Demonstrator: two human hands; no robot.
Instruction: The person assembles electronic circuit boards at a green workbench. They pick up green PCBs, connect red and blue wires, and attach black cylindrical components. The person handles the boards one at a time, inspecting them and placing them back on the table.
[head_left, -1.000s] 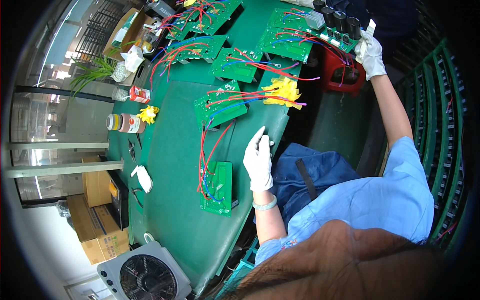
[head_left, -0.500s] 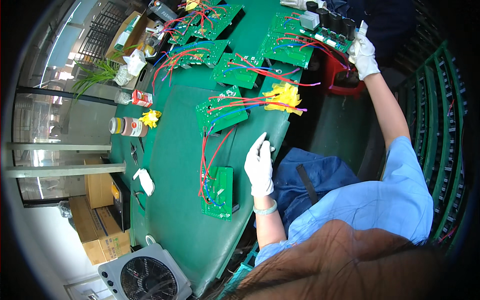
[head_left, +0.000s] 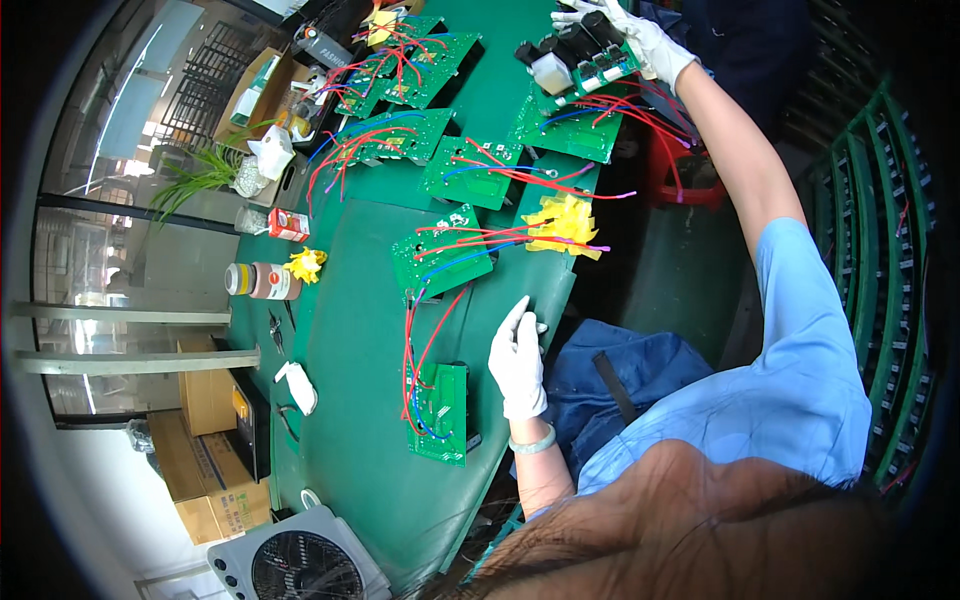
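Right arm point(head_left: 742, 145) outstretched, left fingers point(head_left: 512, 327) loose

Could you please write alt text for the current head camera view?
A white-gloved right hand holds a circuit board with black cylinders near the far end of a green workbench. The empty, gloved left hand is by the bench's edge. Other wired green boards lie across the bench.

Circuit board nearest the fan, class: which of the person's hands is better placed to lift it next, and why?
Probably the left hand: it looks empty and is close to that circuit board. The right hand is stretched far away, at a board with black capacitors.
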